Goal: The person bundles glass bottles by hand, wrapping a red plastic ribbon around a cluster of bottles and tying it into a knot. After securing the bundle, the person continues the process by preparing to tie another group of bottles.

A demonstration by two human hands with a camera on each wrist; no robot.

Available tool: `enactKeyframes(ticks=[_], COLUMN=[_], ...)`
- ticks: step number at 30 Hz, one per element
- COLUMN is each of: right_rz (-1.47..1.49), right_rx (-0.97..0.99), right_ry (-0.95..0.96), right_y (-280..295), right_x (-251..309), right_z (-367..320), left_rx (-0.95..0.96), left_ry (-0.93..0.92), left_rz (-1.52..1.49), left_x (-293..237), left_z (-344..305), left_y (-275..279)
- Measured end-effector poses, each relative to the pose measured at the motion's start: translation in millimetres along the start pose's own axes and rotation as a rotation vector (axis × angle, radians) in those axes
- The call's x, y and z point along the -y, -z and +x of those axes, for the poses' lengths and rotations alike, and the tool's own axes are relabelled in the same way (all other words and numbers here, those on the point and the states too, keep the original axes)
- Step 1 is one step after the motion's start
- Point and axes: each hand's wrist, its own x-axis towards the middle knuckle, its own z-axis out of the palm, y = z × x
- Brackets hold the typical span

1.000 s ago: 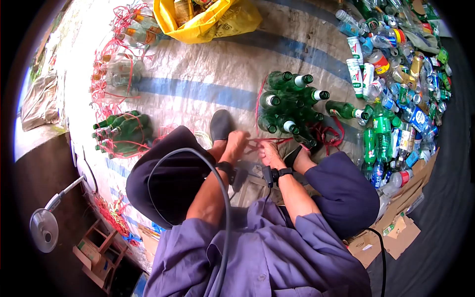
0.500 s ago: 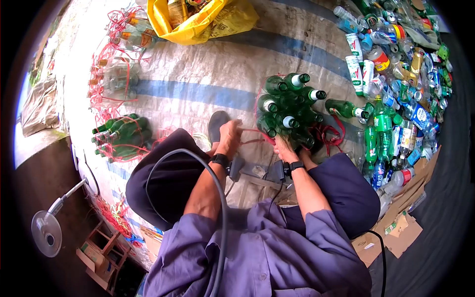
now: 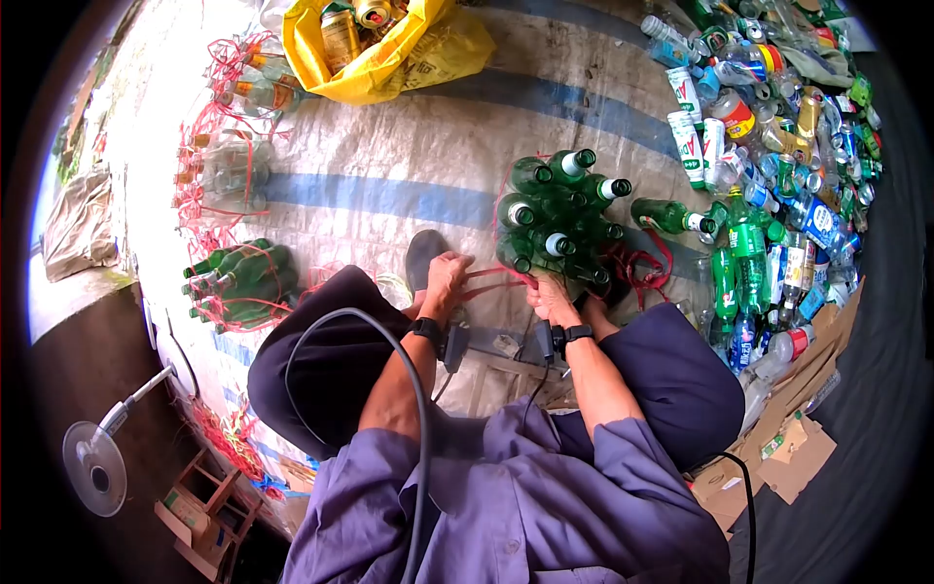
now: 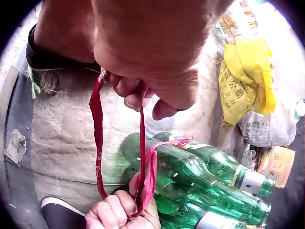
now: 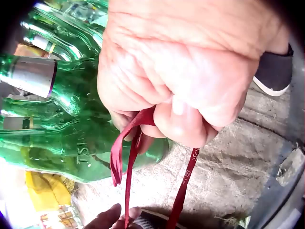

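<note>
In the head view, my left hand (image 3: 447,280) and right hand (image 3: 553,298) are between the knees, a short gap apart. A flat red strap (image 3: 496,284) stretches between them. My left hand pinches it with curled fingers, two lengths hanging down in the left wrist view. Curled round the strap, my right hand shows a short red loop (image 5: 120,152) sticking out of its fist. Right beside that hand stands a tight cluster of green glass bottles (image 3: 564,209), with red strap around it. Embossed lettering shows on one green bottle (image 5: 83,148).
A single green bottle (image 3: 671,215) lies right of the cluster, near loose red strap (image 3: 650,261). Plastic bottles and cans (image 3: 754,127) pile up on the right. Tied bottle bundles (image 3: 243,277) lie left. A yellow sack (image 3: 375,86) holding cans stands ahead on the striped sheet (image 3: 389,146).
My hands have drawn apart: the left moved left, the right moved right, close against the bottle cluster. The strap between them now spans a wider gap.
</note>
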Motion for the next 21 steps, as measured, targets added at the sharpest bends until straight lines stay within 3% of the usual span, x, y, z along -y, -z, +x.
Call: enactKeyframes(ticks=[3, 5, 9, 11, 12, 13, 15, 19, 21], right_rz=[-0.047, -0.165, -0.237, -0.26, -0.258, -0.281, -0.301, -0.298, -0.358], right_rx=[-0.033, -0.078, -0.036, -0.05, -0.052, -0.081, -0.115, -0.087, -0.067], right_ry=[-0.011, 0.044, 0.056, 0.1, 0.099, 0.124, 0.148, 0.125, 0.139], right_y=[-0.8, -3.4, 9.2, 7.1, 6.7, 6.1, 5.5, 7.1, 12.8], right_x=[-4.1, -2.6, -7.7, -7.6, -8.5, -9.5, -10.4, -8.8, -12.6], right_z=[-2.2, -7.3, 0.3, -2.2, -1.8, -0.5, -1.4, -2.3, 1.1], left_rx=[0.044, 0.189, 0.14, 0.126, 0.213, 0.217, 0.302, 0.155, 0.146], left_ry=[0.033, -0.366, -0.301, -0.601, -0.803, -0.802, -1.127, -1.179, -1.009], left_rz=[0.122, 0.354, 0.604, 0.703, 0.777, 0.779, 0.974, 1.311, 0.836], left_x=[5.5, 28.0, -20.8, -30.8, -21.6, -16.5, -4.4, 26.1, 31.5], left_z=[1.1, 21.2, -5.5, -13.2, -3.6, 1.5, 10.9, 23.9, 10.0], left_y=[2.7, 8.3, -16.7, -27.2, -25.9, -27.0, -30.1, -38.6, -44.7])
